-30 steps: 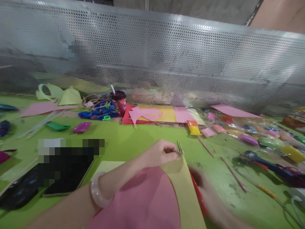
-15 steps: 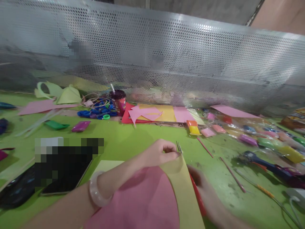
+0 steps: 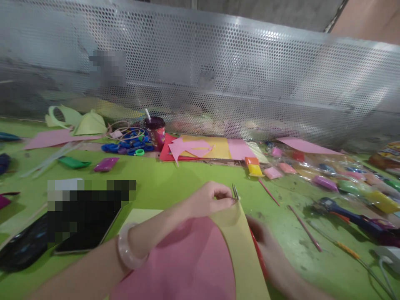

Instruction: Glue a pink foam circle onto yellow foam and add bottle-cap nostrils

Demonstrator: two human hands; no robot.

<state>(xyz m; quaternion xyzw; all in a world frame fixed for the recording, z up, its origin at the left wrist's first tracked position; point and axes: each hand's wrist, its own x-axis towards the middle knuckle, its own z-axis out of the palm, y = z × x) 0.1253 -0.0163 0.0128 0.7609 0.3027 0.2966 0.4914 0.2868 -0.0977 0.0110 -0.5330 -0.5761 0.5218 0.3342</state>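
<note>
My left hand (image 3: 209, 200), below a pale bangle (image 3: 129, 248), pinches the top edge of a yellow paper sheet (image 3: 246, 258). A pink paper piece with a curved edge (image 3: 193, 258) lies over the sheet. Scissor blades (image 3: 235, 192) poke up at the sheet's top corner, close to my left fingertips and slightly apart. Beside the sheet's right edge, my right hand (image 3: 265, 246) is closed around the scissors; its fingers and the handles are mostly hidden by the paper. Something red (image 3: 259, 254) shows between that hand and the sheet.
A phone (image 3: 93, 225) and a dark case (image 3: 21, 250) lie at left. Behind are a lidded cup (image 3: 156, 133), blue scissors (image 3: 131, 143) and pink paper scraps (image 3: 190, 148). Coloured clay packets (image 3: 350, 187) spread at right, before a perforated metal panel (image 3: 218, 62).
Very little differs. The scissor blades and my right hand have shifted slightly at the paper's edge; my left hand keeps its pinch in nearly the same place.
</note>
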